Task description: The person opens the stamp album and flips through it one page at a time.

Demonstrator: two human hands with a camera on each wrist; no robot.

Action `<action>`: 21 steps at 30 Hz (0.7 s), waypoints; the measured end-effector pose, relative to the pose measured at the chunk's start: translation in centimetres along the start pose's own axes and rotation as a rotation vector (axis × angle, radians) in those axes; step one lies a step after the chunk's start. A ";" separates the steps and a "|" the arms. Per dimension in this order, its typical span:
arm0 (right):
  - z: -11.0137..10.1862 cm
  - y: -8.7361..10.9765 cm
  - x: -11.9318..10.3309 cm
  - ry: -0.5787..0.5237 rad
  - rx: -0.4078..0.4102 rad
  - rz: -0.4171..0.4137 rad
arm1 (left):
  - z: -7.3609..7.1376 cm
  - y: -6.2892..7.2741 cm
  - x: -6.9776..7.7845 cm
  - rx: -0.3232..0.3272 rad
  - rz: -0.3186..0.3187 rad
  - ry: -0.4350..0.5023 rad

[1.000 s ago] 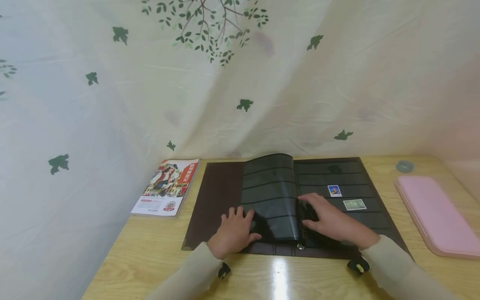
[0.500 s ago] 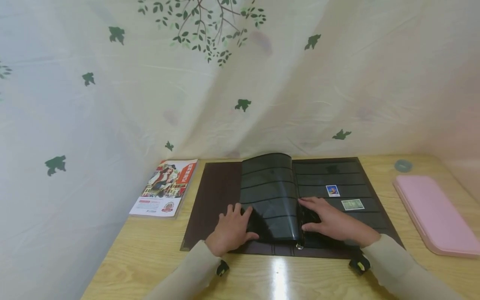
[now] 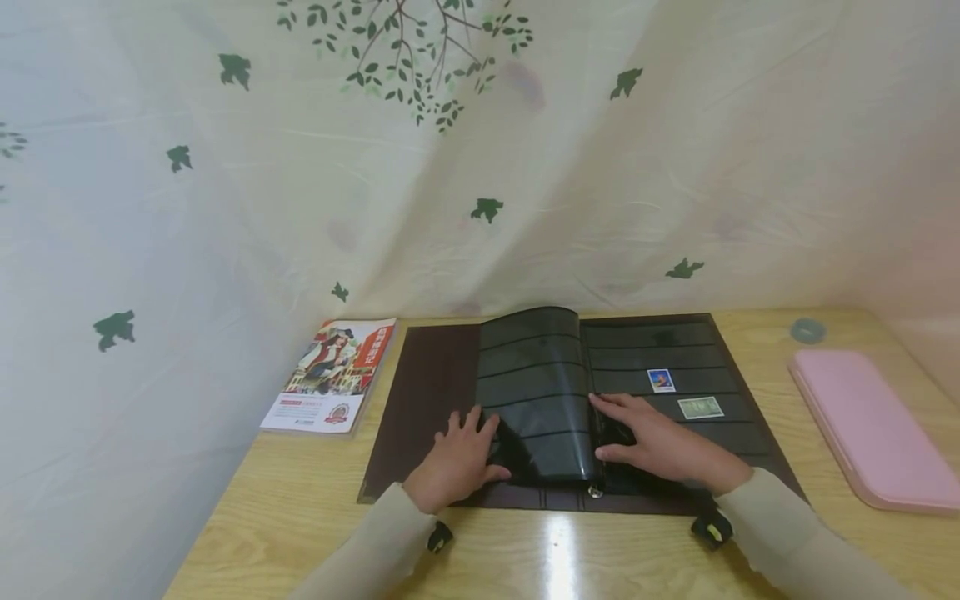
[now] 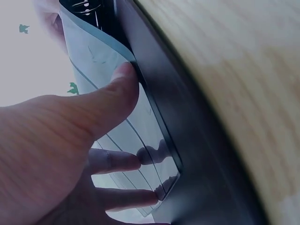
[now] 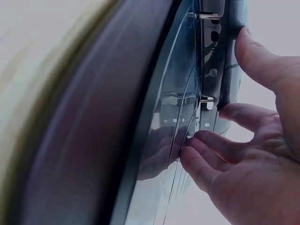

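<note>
A dark ring-bound stamp album [image 3: 427, 392] lies spread on the table, its black pocket pages crossed by strips. On the curved left-hand page [image 3: 534, 375] rests my left hand [image 3: 453, 462], fingers spread, thumb near the lower edge. My right hand [image 3: 663, 442] is at the spine; in the right wrist view its fingertips touch the pages beside the metal rings [image 5: 206, 101], and the thumb lies against the curved page. Two stamps sit on the right-hand page: a small blue one [image 3: 661, 381] and a greenish one [image 3: 701, 407].
A booklet with a colourful cover [image 3: 330, 375] lies left of the album. To the right are a pink case [image 3: 873, 425] and a small round greyish-blue object [image 3: 807, 331]. A pale patterned curtain [image 3: 480, 150] hangs behind the wooden table [image 3: 247, 508].
The album has shifted slightly to the left, and both hands have moved left with it. The curved page keeps the same shape.
</note>
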State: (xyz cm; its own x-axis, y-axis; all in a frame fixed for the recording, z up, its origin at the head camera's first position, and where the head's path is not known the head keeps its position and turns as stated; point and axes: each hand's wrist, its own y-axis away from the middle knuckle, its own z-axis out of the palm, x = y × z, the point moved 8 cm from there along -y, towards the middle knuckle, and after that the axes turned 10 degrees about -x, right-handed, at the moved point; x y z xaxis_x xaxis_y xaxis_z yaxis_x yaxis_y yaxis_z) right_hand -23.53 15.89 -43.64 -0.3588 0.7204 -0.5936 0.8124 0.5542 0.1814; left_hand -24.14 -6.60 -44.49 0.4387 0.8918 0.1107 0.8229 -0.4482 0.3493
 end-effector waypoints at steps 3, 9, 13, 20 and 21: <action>0.0 0.1 -0.1 0.010 0.008 0.003 | 0.0 0.2 0.0 -0.007 0.015 0.018; 0.3 0.0 -0.2 0.026 0.021 0.018 | -0.2 0.3 -0.1 0.007 0.032 0.037; 0.5 -0.1 -0.1 0.038 0.024 0.038 | -0.4 0.4 -0.2 0.024 0.048 0.027; 0.4 0.1 -0.6 0.049 0.047 0.047 | -0.4 0.6 -0.4 0.026 0.075 0.014; 0.4 0.1 -0.7 0.050 0.047 0.052 | -0.4 0.7 -0.4 0.025 0.077 0.012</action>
State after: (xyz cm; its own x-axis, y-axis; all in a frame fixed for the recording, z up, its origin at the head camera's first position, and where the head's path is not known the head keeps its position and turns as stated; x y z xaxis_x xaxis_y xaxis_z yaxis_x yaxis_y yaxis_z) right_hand -23.05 15.27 -43.58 -0.3369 0.7681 -0.5445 0.8509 0.4960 0.1732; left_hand -23.92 -7.21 -43.90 0.4970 0.8551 0.1475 0.7955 -0.5169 0.3161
